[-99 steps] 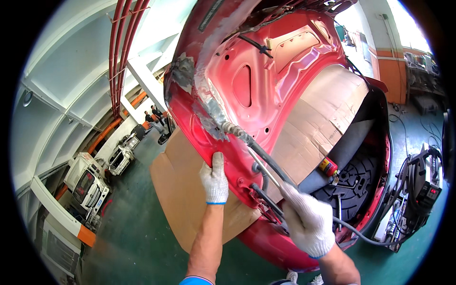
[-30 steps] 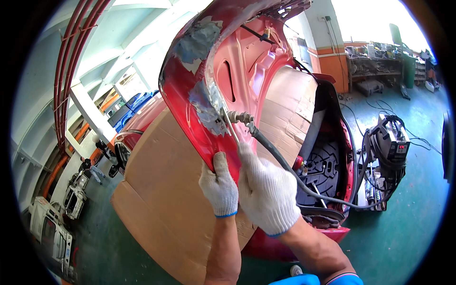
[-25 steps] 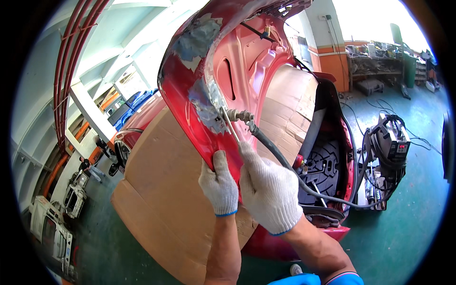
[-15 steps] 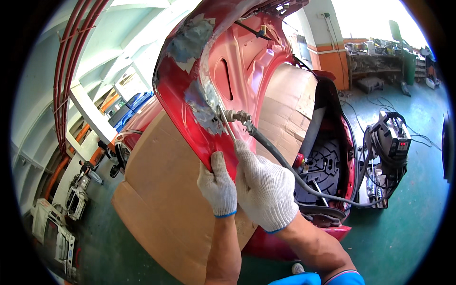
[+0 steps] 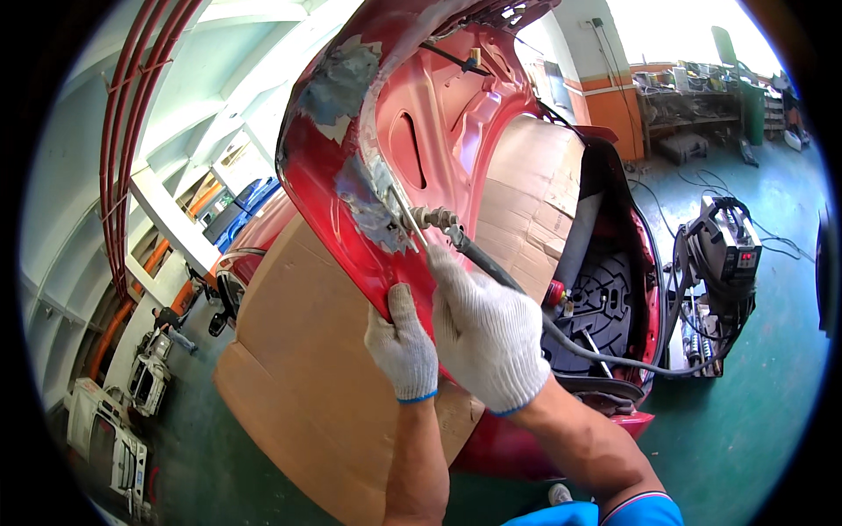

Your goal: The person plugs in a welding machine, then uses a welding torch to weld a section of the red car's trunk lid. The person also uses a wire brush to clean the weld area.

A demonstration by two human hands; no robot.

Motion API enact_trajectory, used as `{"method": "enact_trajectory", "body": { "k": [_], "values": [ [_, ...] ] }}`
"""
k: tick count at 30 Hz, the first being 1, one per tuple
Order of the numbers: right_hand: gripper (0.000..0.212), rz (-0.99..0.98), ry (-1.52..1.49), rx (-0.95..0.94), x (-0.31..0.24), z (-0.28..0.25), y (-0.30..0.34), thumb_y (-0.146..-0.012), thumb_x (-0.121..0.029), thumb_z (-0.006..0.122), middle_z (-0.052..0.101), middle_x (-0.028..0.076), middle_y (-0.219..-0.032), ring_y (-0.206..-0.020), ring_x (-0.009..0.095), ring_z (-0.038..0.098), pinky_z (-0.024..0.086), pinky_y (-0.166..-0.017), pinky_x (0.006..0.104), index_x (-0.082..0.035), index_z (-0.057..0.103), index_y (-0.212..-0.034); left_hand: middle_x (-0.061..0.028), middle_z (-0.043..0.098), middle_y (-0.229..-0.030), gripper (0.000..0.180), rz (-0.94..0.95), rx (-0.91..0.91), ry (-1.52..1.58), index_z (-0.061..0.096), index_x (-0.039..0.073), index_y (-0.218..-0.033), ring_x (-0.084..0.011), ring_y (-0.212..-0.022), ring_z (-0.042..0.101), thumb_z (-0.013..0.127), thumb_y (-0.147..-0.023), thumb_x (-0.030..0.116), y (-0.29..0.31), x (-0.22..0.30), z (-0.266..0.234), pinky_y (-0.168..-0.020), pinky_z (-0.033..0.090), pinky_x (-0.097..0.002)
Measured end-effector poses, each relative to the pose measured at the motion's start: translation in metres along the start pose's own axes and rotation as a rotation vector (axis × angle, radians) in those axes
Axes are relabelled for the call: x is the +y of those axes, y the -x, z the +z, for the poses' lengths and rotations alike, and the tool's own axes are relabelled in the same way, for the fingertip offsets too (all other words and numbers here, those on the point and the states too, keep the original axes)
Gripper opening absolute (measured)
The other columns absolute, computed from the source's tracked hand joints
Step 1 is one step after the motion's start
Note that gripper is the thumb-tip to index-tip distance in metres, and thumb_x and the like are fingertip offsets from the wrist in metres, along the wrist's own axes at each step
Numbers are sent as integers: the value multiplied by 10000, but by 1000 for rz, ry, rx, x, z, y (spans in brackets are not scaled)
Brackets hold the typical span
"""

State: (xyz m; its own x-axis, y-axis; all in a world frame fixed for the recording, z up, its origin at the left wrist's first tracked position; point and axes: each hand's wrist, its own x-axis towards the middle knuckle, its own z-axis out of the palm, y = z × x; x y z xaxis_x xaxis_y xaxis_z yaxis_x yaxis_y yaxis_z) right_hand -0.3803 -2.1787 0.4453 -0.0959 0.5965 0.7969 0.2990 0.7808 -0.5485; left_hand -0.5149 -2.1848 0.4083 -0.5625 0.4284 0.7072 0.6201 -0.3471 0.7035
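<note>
Clasping the trunk lid (image 5: 434, 140), the left hand (image 5: 401, 346) seemingly steadies it; the right hand (image 5: 482, 329) holds a metal rod (image 5: 410, 218) alongside.

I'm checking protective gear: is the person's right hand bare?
No, the right hand wears a white knitted glove with a blue cuff edge.

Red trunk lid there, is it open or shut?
Open: the trunk lid stands raised, its inner side showing, and the black trunk mat is in view.
</note>
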Motion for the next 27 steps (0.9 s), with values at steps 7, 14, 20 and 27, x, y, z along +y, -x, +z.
{"method": "enact_trajectory", "body": {
  "k": [7, 14, 20, 27],
  "values": [
    [450, -23, 10, -33, 5, 2, 8, -860, -53, 668, 643, 141, -734, -625, 330, 667, 510, -544, 429, -56, 623, -1307, -194, 750, -1029, 387, -17, 17, -12, 675, -70, -1187, -247, -867, 704, 571, -1065, 282, -2, 2, 3, -779, 547, -386],
    [441, 2, 11, -1, -8, 4, 7, -870, -87, 664, 643, 144, -732, -610, 331, 664, 508, -531, 436, -60, 626, -1309, -175, 761, -950, 385, -5, 35, 29, 701, -52, -1131, -219, -788, 703, 608, -1054, 314, -1, -18, -1, -720, 552, -378],
    [447, 53, -33, 7, -17, 8, -1, -888, -109, 657, 635, 166, -702, -575, 359, 644, 507, -535, 453, -75, 611, -1331, -109, 754, -938, 380, -6, 14, 95, 694, -44, -1125, -144, -808, 659, 608, -1061, 321, 0, -25, 0, -723, 537, -341],
    [427, 117, -107, 38, -17, 10, -6, -896, -103, 648, 620, 178, -675, -592, 381, 647, 516, -554, 465, -59, 612, -1319, -71, 733, -926, 358, 5, -10, 113, 684, -39, -1143, -110, -820, 616, 589, -1073, 298, 2, -11, 1, -734, 525, -321]
  ]
}}
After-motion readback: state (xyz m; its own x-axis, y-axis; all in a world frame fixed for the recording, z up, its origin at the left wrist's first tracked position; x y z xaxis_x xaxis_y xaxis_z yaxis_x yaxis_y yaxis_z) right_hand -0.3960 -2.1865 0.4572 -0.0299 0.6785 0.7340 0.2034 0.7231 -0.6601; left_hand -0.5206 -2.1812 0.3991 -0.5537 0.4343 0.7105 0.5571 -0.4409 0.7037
